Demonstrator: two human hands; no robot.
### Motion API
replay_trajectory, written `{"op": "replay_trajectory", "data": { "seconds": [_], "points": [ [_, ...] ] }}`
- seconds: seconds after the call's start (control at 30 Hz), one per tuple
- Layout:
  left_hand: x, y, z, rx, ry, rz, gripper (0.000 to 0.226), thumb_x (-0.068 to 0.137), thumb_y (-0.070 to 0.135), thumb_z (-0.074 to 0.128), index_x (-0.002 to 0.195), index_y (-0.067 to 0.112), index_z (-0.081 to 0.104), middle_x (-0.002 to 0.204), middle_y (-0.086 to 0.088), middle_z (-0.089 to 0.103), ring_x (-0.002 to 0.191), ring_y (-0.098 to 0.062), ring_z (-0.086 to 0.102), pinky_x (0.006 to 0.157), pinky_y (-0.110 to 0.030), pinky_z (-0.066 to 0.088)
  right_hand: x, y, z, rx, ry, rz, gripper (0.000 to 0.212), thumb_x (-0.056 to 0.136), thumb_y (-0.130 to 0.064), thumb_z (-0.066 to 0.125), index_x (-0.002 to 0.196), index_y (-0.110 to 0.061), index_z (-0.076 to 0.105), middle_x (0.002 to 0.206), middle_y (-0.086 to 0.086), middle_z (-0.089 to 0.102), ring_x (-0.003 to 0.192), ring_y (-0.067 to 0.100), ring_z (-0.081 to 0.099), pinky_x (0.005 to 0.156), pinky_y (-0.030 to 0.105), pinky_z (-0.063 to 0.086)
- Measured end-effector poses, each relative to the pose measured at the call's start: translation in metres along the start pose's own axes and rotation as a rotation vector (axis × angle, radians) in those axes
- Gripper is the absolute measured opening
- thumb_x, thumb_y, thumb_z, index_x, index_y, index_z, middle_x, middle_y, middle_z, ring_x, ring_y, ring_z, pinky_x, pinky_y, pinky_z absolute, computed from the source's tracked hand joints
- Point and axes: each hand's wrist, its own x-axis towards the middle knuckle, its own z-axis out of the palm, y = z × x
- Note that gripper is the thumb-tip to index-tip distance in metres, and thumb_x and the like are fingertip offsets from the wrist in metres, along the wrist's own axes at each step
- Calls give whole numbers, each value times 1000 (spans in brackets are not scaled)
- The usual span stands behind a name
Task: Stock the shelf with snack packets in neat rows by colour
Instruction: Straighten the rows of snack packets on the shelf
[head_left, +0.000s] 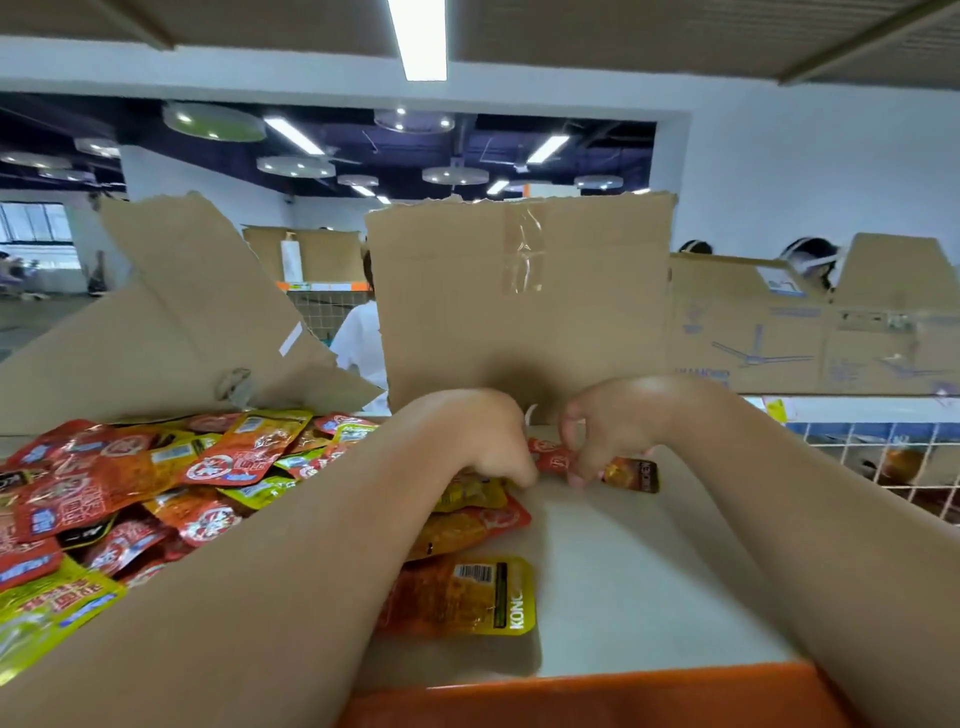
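Centre frame, the right hand (608, 431) pinches a red packet (631, 473) onto the white shelf (623, 571) against the cardboard (519, 312), the left hand (483, 441) curls alongside with its grip hidden: placing underway, and next likely squaring it, then another red from the pile (130, 493) at left.

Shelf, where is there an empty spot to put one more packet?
The bare white shelf is free between the yellow packet, the orange front edge, the right forearm and the red packet that the right hand pinches. Left of the left forearm it is crowded: a loose pile of red and yellow packets.
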Motion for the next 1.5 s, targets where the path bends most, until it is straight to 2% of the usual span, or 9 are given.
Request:
{"op": "replay_trajectory", "data": {
  "seconds": [0.4,0.6,0.7,0.9,1.0,1.1,1.27,1.37,1.5],
  "points": [
    [0,2,1,12,145,-19,38,94,10,52,127,17,70,120,-7,69,101,-26,69,82,-34,58,-2,15,3,48,21,80,64,73,-54,82,126,-27,57,111,7,64,99,27,64,74,34,56],
    [1,-10,-9,-427,442,-10,37,79,-5,51,85,24,74,94,-10,76,80,-32,72,66,-39,60,-8,22,3,18,52,102,61,75,-53,80,125,-26,58,116,1,61,80,15,59,62,25,47],
    [-6,-11,-14,-611,527,63,31,81,3,59,79,31,72,81,4,74,62,-16,64,48,-23,47,-4,27,5,27,59,101,58,74,-55,80,120,-25,62,114,4,67,92,22,67,64,27,49],
    [-21,-8,-22,-511,460,87,40,78,-7,46,61,22,68,59,5,57,51,-16,50,40,-14,32,-6,30,3,26,57,101,57,71,-58,80,117,-29,63,107,3,67,79,16,62,66,26,50],
    [-24,-7,-15,-215,248,51,39,91,1,52,88,32,76,74,10,61,60,-15,54,47,-19,37,-9,27,3,7,48,111,56,75,-57,79,119,-27,62,109,3,66,75,14,58,67,26,47],
    [-27,0,-9,6,102,26,36,99,33,64,135,30,62,122,4,62,90,-21,60,58,-24,45,-10,24,2,22,49,105,59,76,-55,79,122,-25,62,112,4,66,83,18,59,66,25,46],
    [-33,9,-6,79,-18,58,42,100,51,60,133,27,67,128,-1,65,115,-25,61,94,-33,49,-10,22,3,47,57,112,55,76,-51,79,120,-21,64,109,8,67,80,21,60,64,26,47],
    [-28,10,-3,-239,14,71,35,102,35,58,133,20,66,113,-8,71,95,-28,71,87,-36,57,-12,19,0,86,154,137,48,81,-54,71,104,-12,69,94,10,68,71,23,58,56,25,44],
    [-21,11,-8,-963,56,-120,27,107,12,39,118,6,63,114,-9,66,72,-22,68,53,-27,56,-13,10,-4,705,201,-78,48,86,-58,66,93,-11,62,79,7,56,58,19,50,53,28,47]
  ]
}}
